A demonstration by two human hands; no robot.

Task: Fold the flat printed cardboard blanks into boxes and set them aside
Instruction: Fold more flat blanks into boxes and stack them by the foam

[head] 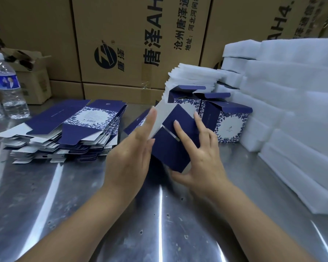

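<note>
A half-folded navy box [170, 144] is held above the steel table at centre, its end turned toward me, with a pale grey flap sticking up at its top left. My left hand [133, 152] lies flat against the box's left side, fingers straight along that flap. My right hand [199, 156] holds the box from the right: thumb under the lower corner, fingers spread on the navy end flaps. A stack of flat blue-and-white printed blanks [68, 129] lies to the left. Folded boxes [225, 120] stand behind my hands, top flaps up.
White foam sheets [295, 110] are piled along the right and behind the folded boxes. A water bottle [9, 86] stands at far left. Large brown cartons [121, 44] wall off the back. Bare steel table [159, 214] lies in front of me.
</note>
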